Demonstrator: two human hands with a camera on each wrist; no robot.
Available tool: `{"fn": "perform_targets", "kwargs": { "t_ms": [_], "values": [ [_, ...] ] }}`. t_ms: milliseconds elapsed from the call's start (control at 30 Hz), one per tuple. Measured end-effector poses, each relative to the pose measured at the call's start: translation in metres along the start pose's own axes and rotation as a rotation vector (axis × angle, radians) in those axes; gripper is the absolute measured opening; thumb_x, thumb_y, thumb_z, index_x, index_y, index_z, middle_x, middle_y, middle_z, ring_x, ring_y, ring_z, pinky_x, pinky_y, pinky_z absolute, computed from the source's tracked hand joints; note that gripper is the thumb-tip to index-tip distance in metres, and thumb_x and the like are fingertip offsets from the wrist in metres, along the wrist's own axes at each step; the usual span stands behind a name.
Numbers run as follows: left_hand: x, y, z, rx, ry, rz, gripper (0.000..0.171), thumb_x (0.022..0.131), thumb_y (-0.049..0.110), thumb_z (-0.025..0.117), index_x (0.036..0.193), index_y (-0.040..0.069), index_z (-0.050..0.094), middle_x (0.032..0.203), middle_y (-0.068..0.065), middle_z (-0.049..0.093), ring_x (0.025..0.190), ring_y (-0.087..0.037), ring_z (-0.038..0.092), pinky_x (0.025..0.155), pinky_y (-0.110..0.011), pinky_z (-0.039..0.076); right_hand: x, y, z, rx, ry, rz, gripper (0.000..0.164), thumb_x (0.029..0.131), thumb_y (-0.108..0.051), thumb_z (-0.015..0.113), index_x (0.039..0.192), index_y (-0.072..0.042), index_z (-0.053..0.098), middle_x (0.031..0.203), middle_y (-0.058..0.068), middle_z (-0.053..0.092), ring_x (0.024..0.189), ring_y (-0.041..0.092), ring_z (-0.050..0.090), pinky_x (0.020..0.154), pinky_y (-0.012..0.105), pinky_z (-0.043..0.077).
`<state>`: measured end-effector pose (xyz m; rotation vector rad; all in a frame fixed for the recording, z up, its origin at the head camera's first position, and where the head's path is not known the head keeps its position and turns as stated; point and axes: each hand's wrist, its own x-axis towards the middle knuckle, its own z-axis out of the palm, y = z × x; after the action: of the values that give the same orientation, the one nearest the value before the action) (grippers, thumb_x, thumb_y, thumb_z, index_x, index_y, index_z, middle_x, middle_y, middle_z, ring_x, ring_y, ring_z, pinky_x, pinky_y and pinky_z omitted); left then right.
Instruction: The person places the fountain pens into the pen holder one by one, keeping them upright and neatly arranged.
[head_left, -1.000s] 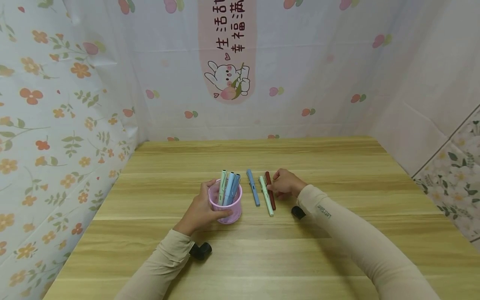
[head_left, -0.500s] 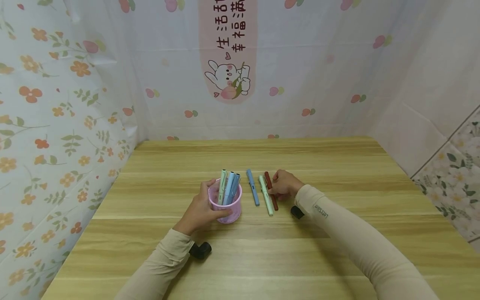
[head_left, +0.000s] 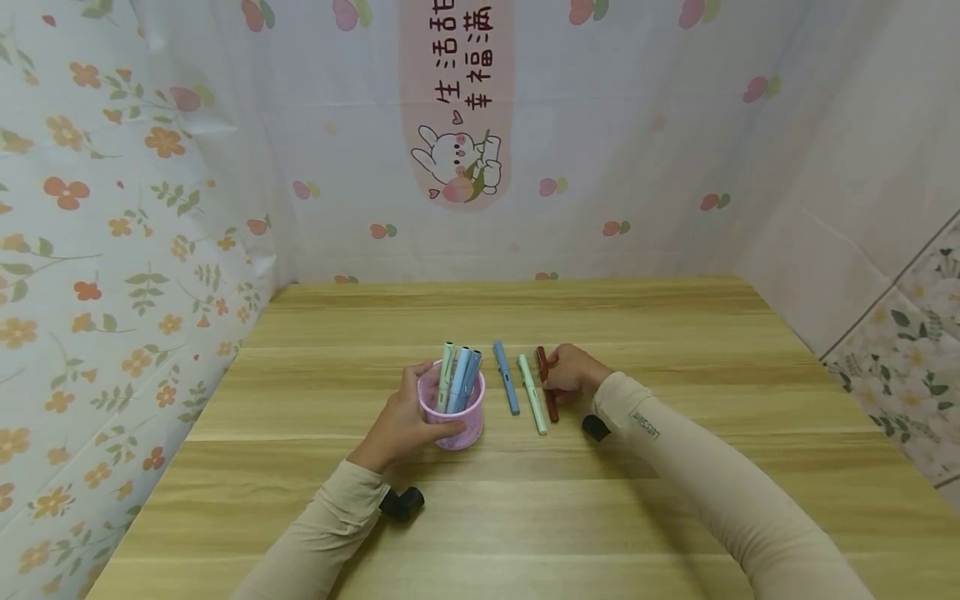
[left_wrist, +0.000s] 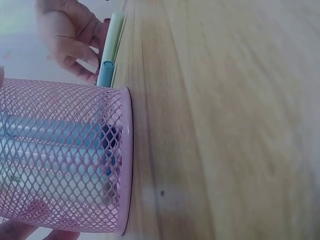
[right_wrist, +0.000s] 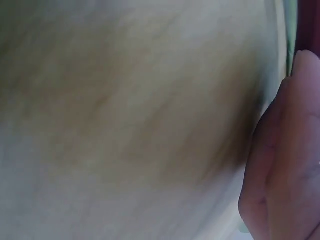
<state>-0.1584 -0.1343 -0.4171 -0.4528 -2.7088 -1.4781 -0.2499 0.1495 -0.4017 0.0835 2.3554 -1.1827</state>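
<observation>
A pink mesh pen cup [head_left: 463, 433] stands on the table, with my left hand [head_left: 399, 423] curled round its left side. Inside it lean a pale green pen [head_left: 446, 375], a light blue pen [head_left: 457, 382] and a darker blue pen [head_left: 471, 379], caps up. My right hand [head_left: 573, 372] pinches a dark red pen [head_left: 552, 407] that lies at or just over the tabletop; its middle is partly hidden by the fingers. In the right wrist view the fingertips [right_wrist: 306, 65] touch the red pen [right_wrist: 309, 25].
Between the cup and the red pen lie a blue pen [head_left: 507, 379] and a pale green pen [head_left: 532, 396]. Wood-grain table [head_left: 480, 533] runs back to a patterned curtain [head_left: 600, 150]. A black wrist camera [head_left: 402, 504] sits by the left wrist, another black piece [head_left: 596, 427] by the right.
The red pen has turned slightly and shifted a little to the right, away from the green pen, with my right hand on it. My left hand and the cup stay put.
</observation>
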Motion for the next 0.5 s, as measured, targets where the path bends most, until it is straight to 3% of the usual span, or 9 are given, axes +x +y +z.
{"fn": "perform_targets", "kwargs": {
  "t_ms": [200,500],
  "values": [
    [-0.005,-0.0001,-0.0005,0.001,-0.017,-0.024,0.103,0.066,0.027,0.091,0.141,0.002,0.025,0.133,-0.028,0.05,0.116,-0.037,0.055,0.099,-0.053,0.041,-0.0013,0.0003,0.0006,0.1,-0.054,-0.006,0.047,0.087,0.009,0.055,0.13,0.013,0.034,0.106,0.022,0.057,0.074,0.022,0.06,0.063,0.03,0.056],
    [0.0014,0.0015,-0.0018,0.009,-0.021,-0.003,0.104,0.066,0.028,0.091,0.142,0.002,0.025,0.129,-0.027,0.053,0.113,-0.036,0.057,0.098,-0.052,0.043,0.0037,0.0,-0.0068,0.203,-0.078,0.008,0.056,0.087,0.01,0.049,0.138,0.012,0.026,0.116,0.022,0.053,0.074,0.021,0.06,0.062,0.029,0.056]
  ]
}}
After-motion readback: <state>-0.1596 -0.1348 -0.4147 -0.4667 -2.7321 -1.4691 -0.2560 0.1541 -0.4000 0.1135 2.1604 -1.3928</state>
